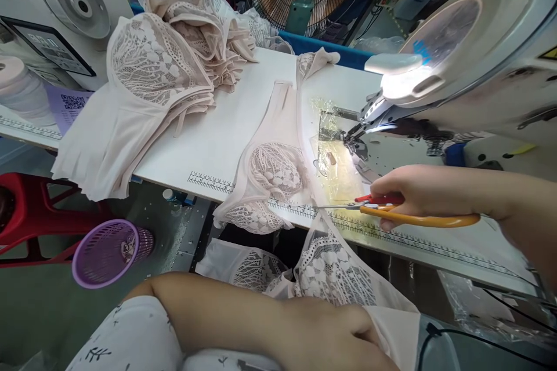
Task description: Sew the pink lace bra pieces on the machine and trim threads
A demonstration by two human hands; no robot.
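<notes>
Here, right hand (409,188): closed around orange-handled scissors (391,213), blades pointing at the lace garment (274,177) lying at the tabletop (217,139) front edge, just before the sewing machine (478,69). Left hand (335,336): closed on a lace piece (331,269) hanging below that edge. Stacked lace garments (152,81): far left of the machine. Purple basket (108,252): on the floor.
</notes>
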